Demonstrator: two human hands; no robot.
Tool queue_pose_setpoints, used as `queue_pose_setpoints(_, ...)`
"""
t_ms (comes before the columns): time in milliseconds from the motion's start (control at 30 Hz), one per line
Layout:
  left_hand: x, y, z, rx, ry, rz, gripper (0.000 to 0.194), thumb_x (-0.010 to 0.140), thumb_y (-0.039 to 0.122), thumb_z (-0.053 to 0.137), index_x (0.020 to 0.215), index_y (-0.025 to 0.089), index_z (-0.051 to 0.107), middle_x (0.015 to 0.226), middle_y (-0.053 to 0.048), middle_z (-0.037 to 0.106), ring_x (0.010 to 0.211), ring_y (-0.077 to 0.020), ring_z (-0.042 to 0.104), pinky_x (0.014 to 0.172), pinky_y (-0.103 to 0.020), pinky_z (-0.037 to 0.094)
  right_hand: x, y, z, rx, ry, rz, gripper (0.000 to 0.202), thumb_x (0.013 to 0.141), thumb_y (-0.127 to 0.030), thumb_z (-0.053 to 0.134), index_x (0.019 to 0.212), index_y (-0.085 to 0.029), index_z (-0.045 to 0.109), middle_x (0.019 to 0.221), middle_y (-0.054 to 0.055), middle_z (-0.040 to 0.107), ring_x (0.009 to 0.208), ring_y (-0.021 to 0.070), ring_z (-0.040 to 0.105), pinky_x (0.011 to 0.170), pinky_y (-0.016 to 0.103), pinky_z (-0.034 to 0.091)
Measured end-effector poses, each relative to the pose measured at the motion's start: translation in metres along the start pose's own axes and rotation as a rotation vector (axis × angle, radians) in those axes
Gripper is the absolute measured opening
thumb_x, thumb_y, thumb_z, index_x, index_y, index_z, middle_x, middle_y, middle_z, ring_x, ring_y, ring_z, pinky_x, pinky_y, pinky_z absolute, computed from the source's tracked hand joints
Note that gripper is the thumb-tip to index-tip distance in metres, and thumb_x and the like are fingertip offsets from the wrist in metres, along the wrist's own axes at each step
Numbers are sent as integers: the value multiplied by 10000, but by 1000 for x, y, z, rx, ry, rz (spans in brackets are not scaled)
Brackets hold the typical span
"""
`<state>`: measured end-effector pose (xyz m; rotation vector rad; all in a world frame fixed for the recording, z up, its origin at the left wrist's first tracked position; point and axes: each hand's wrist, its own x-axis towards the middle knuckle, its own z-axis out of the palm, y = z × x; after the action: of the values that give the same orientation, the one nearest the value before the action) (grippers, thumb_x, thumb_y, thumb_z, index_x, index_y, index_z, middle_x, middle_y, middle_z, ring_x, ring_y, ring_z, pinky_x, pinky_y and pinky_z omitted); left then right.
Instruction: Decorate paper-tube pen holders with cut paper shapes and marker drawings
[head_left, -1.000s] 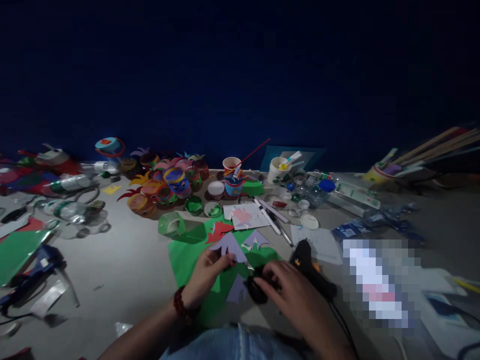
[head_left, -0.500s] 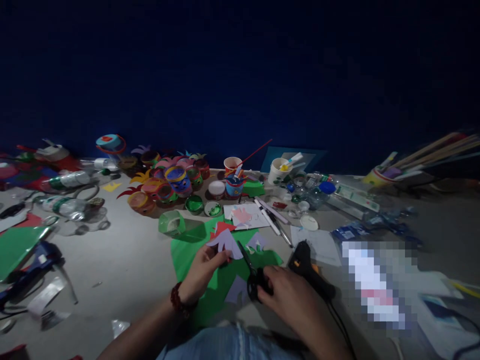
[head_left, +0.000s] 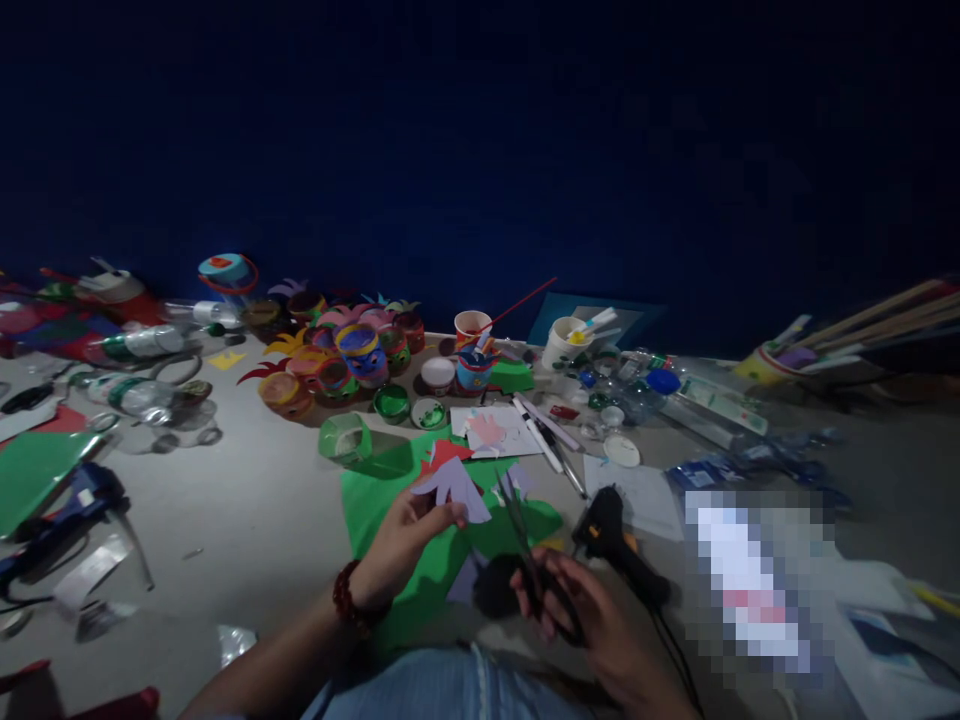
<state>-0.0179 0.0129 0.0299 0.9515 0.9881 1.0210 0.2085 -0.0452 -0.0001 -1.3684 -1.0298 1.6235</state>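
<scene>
Between the thumb and fingers of my left hand (head_left: 411, 532) is a piece of purple paper (head_left: 459, 490) cut into pointed strips. My right hand (head_left: 581, 600) has its fingers in the handles of black scissors (head_left: 517, 525), whose blades point up and away from me. A gap separates the scissors from the purple paper. Green paper (head_left: 397, 500) lies under both, with more purple scraps and a red paper piece (head_left: 448, 455) on it. Just right of my right hand rests a black glue gun (head_left: 619, 540).
Decorated cups (head_left: 360, 355) with paper leaves crowd the back left. Beside them are a clear green cup (head_left: 345, 440) and an open green paint pot (head_left: 391, 403). Markers (head_left: 536, 432) lie mid-table. Plastic bottles (head_left: 139, 395) lie at left; another glue gun (head_left: 71, 510) is nearby.
My right hand has turned over and drawn the scissors right, away from the purple paper; the blades now show apart. My left hand still holds the paper in nearly the same place.
</scene>
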Motion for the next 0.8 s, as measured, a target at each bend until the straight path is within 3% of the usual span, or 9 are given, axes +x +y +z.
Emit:
queue_pose_setpoints(100,0,5,1,1,-17,12,95,800,249,691,809,157,668,744,-10,631,750,-169,566,741,-274,455,-3,-2,7,98,-82,140,515,705,-754,593,844,-262,651,754,72,719,602,227,646,491,303,473)
queue_pose_setpoints(267,2,7,2,27,-55,-4,142,799,282,697,765,144,684,739,-22,650,725,-163,578,717,-263,466,-4,-12,7,-41,-202,130,439,678,-663,689,783,-238,655,764,34,680,658,179,600,539,246,452)
queue_pose_setpoints(500,1,14,7,36,-93,-12,207,801,338,706,740,141,687,709,-25,650,686,-158,582,704,-265,470,3,-12,9,-26,-235,181,485,685,-697,637,718,-214,635,670,1,620,501,113,454,445,218,351)
queue_pose_setpoints(800,3,13,6,18,-107,1,137,821,279,689,805,143,678,695,-16,637,708,-162,580,728,-266,464,7,-11,13,17,-228,252,549,665,-753,608,694,-205,619,588,0,600,471,112,455,436,222,336)
